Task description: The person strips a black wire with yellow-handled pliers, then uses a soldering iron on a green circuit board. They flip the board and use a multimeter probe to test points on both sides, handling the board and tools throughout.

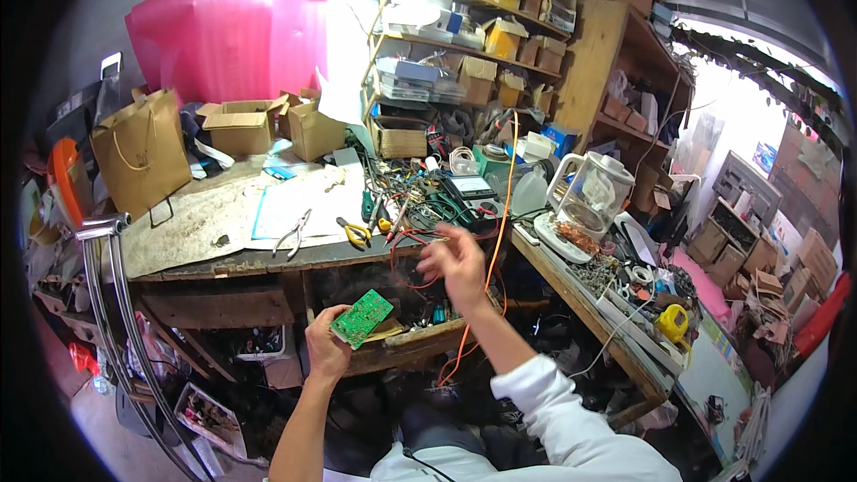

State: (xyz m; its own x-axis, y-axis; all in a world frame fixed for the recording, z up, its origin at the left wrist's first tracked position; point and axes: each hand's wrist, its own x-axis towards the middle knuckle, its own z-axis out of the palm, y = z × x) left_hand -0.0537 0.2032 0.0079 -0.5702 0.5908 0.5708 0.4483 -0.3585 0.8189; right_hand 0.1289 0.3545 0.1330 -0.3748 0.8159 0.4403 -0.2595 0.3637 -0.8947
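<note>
My left hand [328, 344] grips a green circuit board [361, 317] by its left end, low in front of the bench. My right hand [453, 263] is raised at the bench's front edge with fingers bent and apart, beside thin red test leads [409, 236] and an orange cable [500, 241] hanging down. I cannot make out anything in it. Near it on the bench lie yellow-handled pliers [354, 234], silver pliers [292, 236] and a dark meter-like device [469, 189] among tangled tools and wires.
A white sheet [299, 196] and brown paper bag [138, 156] occupy the left bench. A clear pitcher appliance [589, 205] and yellow tape measure [671, 326] are on the cluttered right bench. Shelves of boxes [500, 36] stand behind; chrome tubes [107, 303] rise at left.
</note>
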